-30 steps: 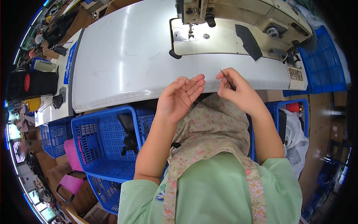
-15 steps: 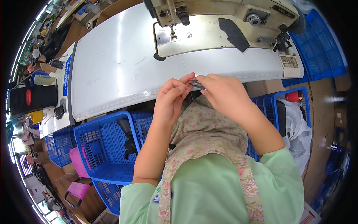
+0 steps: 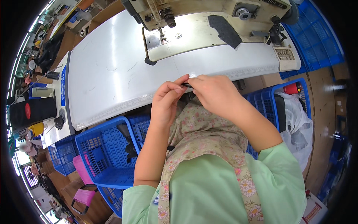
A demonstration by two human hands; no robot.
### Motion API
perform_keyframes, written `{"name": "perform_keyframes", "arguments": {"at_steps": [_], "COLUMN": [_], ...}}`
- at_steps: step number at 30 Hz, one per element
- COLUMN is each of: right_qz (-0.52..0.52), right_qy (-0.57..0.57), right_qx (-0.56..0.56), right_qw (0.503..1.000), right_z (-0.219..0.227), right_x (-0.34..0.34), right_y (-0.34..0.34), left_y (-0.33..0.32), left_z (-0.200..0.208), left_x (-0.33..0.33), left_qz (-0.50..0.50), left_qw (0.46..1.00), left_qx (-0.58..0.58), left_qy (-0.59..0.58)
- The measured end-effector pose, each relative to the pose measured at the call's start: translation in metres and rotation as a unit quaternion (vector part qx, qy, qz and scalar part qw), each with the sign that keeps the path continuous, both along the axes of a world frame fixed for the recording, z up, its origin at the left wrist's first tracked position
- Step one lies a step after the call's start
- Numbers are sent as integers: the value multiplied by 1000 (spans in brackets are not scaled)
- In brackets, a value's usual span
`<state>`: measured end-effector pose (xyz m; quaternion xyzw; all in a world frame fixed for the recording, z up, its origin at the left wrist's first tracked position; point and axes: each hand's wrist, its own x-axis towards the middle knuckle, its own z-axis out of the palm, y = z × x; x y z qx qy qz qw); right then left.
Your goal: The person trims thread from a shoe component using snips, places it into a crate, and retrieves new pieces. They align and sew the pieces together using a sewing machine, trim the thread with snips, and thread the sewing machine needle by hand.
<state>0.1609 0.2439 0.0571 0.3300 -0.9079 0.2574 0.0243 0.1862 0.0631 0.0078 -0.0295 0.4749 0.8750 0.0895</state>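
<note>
Just off the table's front edge, my two hands meet with their fingertips close together. A small, thin dark piece shows between them; its kind is mostly hidden by the fingers. My right hand is closed on it, palm down. The fingers of my left hand are bent and pinched against its near side. Beyond them stands a sewing machine, its needle area to the left. A fine thread seems to run from there toward my hands. On the machine bed lies a flat dark grey cut piece.
The white table carries several loose thread ends. At lower left a blue basket holds black pieces. Another blue basket at right holds clear plastic bags and a red spool-like thing. A pink-seated chair stands lower left.
The view has shifted slightly, so the machine sits farther left and higher. My hands stay together; the dark piece between them has turned and shows less.
</note>
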Motion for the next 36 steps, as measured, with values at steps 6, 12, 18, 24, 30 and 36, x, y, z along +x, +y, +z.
{"name": "perform_keyframes", "arguments": {"at_steps": [6, 12, 18, 24, 30, 36], "right_qz": [-21, -100, -167, 32, 239, 259], "right_qy": [-55, -32, 57, 223, 117, -19], "right_qx": [-51, 4, 59, -8, -12, 13], "right_qw": [997, 994, 983, 974, 964, 966], "right_z": [10, 5, -43, -4, 2, 10], "right_x": [-7, -35, -81, -76, -93, -107], "right_y": [31, 58, 70, 10, -28, -46], "left_y": [-2, -1, -4, -7, -18, -31], "left_z": [1, 0, -5, 1, 13, 14], "left_x": [-3, -11, -15, -19, -28, -24], "left_qz": [6, -17, -8, 19, 95, 111], "left_qw": [1000, 997, 987, 991, 995, 992], "left_qx": [8, 73, 156, 127, -24, -55], "left_qy": [8, -9, -36, -35, 24, 12]}}
